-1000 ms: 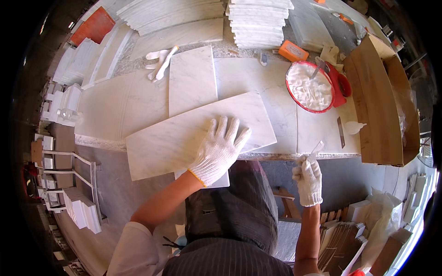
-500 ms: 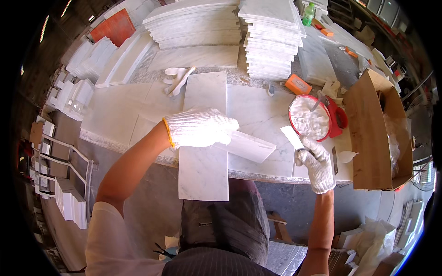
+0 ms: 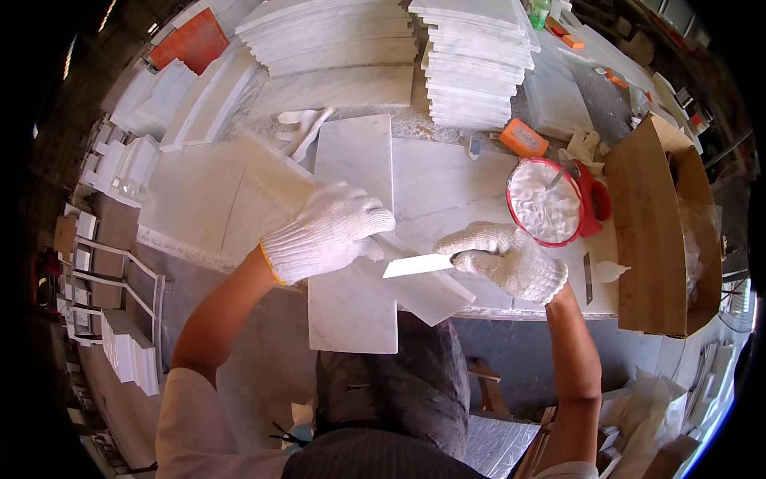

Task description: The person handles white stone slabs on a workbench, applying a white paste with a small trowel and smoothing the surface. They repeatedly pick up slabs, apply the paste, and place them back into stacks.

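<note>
At the front edge of the worktable [image 3: 187, 249], the gloved left hand [image 3: 327, 231] has its fingers wrapped round a tilted marble slab [image 3: 437, 298], above a flat slab [image 3: 343, 326] jutting past that edge. The gloved right hand [image 3: 511, 259] is closed on a scraper [image 3: 416, 265], its blade by the tilted slab, touching or not I can't tell; a red-rimmed tub [image 3: 557, 243] stands toward the table's right end.

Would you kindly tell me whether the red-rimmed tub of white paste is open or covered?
Open: the red-rimmed tub shows uncovered white paste across its mouth, with a tool resting in it.
</note>
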Demonstrator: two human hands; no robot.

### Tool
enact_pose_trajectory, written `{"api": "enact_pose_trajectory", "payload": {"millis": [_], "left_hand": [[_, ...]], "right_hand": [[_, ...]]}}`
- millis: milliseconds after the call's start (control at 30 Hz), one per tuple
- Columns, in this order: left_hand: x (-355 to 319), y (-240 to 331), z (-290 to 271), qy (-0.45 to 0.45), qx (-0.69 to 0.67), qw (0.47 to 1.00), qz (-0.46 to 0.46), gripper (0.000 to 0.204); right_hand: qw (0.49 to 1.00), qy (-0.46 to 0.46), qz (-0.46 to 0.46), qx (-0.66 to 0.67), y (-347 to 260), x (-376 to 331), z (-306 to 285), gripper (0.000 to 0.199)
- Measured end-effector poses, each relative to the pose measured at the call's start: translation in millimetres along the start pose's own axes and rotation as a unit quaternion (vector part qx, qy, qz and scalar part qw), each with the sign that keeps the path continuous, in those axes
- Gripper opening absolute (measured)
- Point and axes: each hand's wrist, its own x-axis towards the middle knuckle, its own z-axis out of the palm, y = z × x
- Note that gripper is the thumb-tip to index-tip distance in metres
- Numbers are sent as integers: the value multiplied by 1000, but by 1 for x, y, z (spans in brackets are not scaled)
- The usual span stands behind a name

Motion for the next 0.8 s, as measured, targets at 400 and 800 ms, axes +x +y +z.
{"api": "enact_pose_trajectory", "payload": {"millis": [400,800], "left_hand": [[-20,7,-1,38,42,998,24,23],[-36,12,-1,59,29,998,15,25]], "right_hand": [[992,17,-116,-51,-11,0,28,32],[996,43,-10,-81,-42,-28,39,36]]}}
